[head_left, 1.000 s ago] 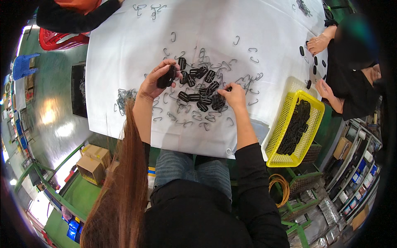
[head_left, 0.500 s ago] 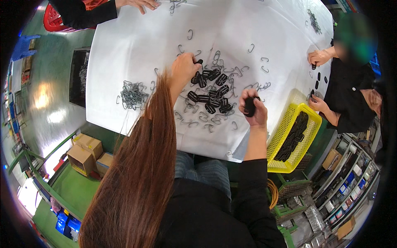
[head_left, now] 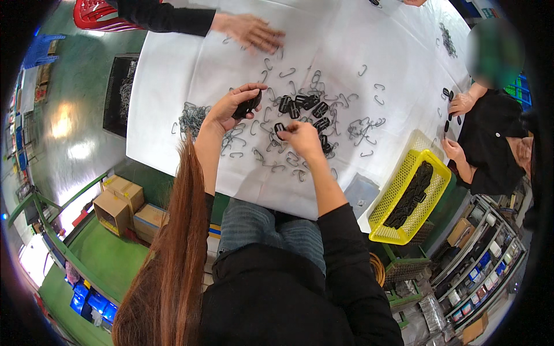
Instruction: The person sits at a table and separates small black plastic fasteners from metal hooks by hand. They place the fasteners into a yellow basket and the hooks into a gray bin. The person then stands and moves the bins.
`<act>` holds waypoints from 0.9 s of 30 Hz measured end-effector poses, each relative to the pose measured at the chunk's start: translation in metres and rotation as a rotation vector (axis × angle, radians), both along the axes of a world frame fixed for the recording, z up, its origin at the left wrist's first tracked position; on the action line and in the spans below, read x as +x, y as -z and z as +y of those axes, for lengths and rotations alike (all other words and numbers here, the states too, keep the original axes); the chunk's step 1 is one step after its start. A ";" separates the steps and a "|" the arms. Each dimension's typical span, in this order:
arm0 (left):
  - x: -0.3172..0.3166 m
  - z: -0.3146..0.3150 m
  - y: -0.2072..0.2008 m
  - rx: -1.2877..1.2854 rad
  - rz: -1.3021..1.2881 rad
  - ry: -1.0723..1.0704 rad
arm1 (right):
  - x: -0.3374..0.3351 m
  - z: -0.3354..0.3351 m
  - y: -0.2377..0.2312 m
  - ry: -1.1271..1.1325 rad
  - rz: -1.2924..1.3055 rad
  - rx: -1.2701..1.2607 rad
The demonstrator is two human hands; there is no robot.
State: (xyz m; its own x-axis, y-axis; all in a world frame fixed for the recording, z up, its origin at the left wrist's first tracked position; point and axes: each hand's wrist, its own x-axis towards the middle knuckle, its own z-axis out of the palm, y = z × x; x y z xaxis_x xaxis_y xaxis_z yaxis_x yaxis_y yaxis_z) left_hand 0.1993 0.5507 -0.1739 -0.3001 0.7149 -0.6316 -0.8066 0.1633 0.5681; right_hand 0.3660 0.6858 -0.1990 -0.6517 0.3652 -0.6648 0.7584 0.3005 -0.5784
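A heap of black plastic buckles (head_left: 309,109) lies on a white-covered table (head_left: 173,86), with grey metal hooks (head_left: 360,128) scattered about it. My left hand (head_left: 231,106) is raised over the table's left half and grips several black buckles (head_left: 248,105). My right hand (head_left: 300,137) is at the near edge of the heap, its fingers pinched on one small black buckle (head_left: 280,128). Long brown hair hangs over my left forearm.
A yellow mesh basket (head_left: 404,173) of black buckles stands off the table's right corner. A second person's hand (head_left: 251,32) reaches in at the top. A third person in black sits at the right, hands (head_left: 459,104) on the table. Cardboard boxes (head_left: 118,202) sit on the green floor, lower left.
My right hand has come back from the basket side to the heap and pinches a buckle. My left hand lifted off the heap with buckles in it. The view has shifted.
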 end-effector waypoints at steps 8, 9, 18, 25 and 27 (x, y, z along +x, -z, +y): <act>0.112 0.090 0.004 -0.073 0.053 0.202 | 0.126 0.075 -0.025 0.680 0.081 -0.172; 0.142 0.115 0.003 -0.083 0.061 0.289 | 0.153 0.085 -0.035 0.783 0.136 -0.105; 0.342 0.265 -0.054 0.196 0.641 0.305 | 0.320 0.184 -0.111 1.045 -0.015 0.538; 0.161 0.151 0.007 -0.277 1.480 -0.079 | 0.215 0.143 -0.061 0.488 0.342 0.911; 0.121 0.117 0.023 -0.537 1.583 0.020 | 0.148 0.107 -0.034 0.293 0.484 0.628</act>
State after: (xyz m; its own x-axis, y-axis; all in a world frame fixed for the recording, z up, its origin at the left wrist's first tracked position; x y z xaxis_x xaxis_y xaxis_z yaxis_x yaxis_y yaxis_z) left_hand 0.3201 0.6673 -0.1965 -0.8325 0.5436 0.1072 0.4743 0.5991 0.6451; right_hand 0.5141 0.7931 -0.1652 -0.6332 0.7726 0.0464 0.5676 0.5043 -0.6508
